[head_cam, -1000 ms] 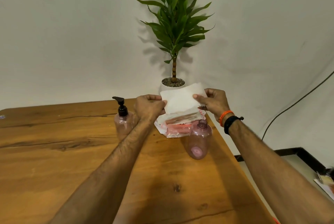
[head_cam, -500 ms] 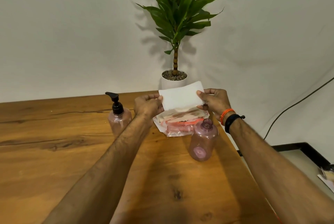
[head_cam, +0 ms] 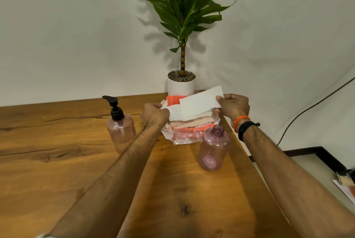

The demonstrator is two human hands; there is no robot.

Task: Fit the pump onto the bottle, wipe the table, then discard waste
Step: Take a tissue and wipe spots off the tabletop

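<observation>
A white tissue sheet [head_cam: 199, 102] is lifted at its right end, pinched by my right hand [head_cam: 233, 106]. My left hand [head_cam: 154, 113] grips the left edge of the tissue stack [head_cam: 190, 122], which lies in an orange and clear plastic pack [head_cam: 184, 136] near the table's far edge. A pink bottle with a black pump [head_cam: 120, 125] stands left of my left arm. A second pink bottle [head_cam: 213, 150] stands open, with no pump, in front of the pack.
The wooden table [head_cam: 57, 161] has its right edge just beyond the open bottle. A potted plant in a white pot [head_cam: 181, 84] stands at the back behind the pack. A floor tray with a black rim [head_cam: 326, 157] lies lower right.
My right hand has pulled the sheet's right end up and rightwards, baring the pack's orange top. My left hand has dropped onto the stack's left edge. The view has tilted.
</observation>
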